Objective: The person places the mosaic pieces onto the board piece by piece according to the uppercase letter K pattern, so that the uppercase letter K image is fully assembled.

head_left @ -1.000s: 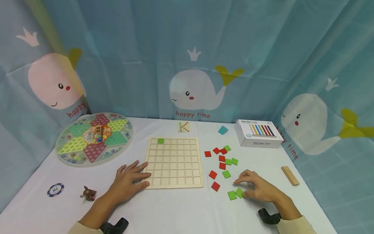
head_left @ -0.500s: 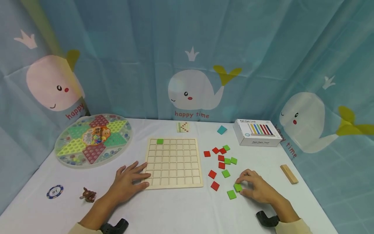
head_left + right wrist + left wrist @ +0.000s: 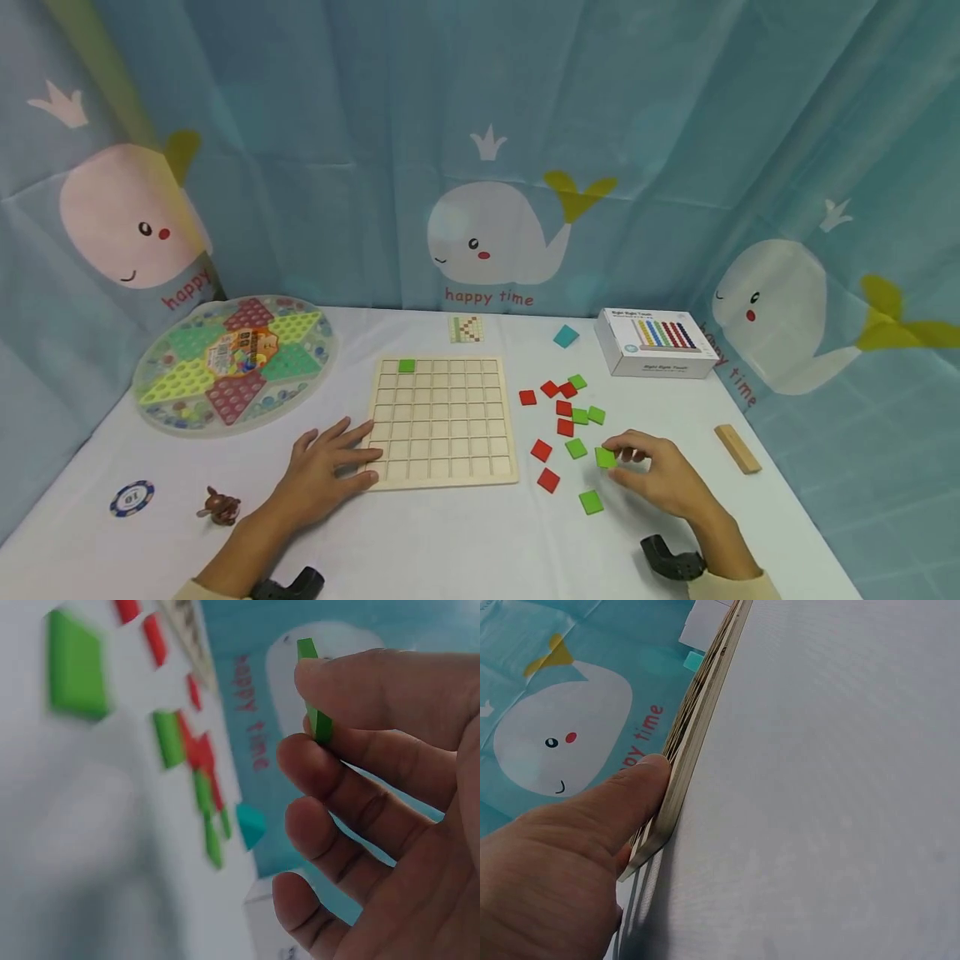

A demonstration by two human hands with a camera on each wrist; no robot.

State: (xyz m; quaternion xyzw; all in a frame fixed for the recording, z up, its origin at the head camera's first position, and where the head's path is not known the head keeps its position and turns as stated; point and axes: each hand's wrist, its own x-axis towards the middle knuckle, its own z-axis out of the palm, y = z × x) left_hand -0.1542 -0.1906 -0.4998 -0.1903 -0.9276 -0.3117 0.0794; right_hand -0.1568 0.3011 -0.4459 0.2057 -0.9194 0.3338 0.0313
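A wooden grid board [image 3: 442, 421] lies flat mid-table, with one green tile [image 3: 407, 366] in its top row. My left hand [image 3: 330, 465] rests on the board's near left corner, fingers straight; the left wrist view shows a finger [image 3: 622, 802] against the board's edge [image 3: 697, 727]. My right hand [image 3: 652, 475] pinches a green tile [image 3: 604, 457] lifted off the table, seen edge-on between thumb and fingers [image 3: 311, 694] in the right wrist view. Loose red and green tiles [image 3: 564, 408] lie right of the board, and another green tile [image 3: 590, 502] lies nearest me.
A round Chinese checkers set [image 3: 232, 362] sits far left. A white box [image 3: 656, 342], a teal tile [image 3: 566, 337] and a small card [image 3: 466, 328] lie at the back. A wooden block [image 3: 737, 448] lies right; a poker chip [image 3: 131, 498] and small brown figure [image 3: 219, 507] lie left.
My right hand picked one of the two near green tiles off the table and carried it up and slightly toward the board. The left hand stayed on the board's corner.
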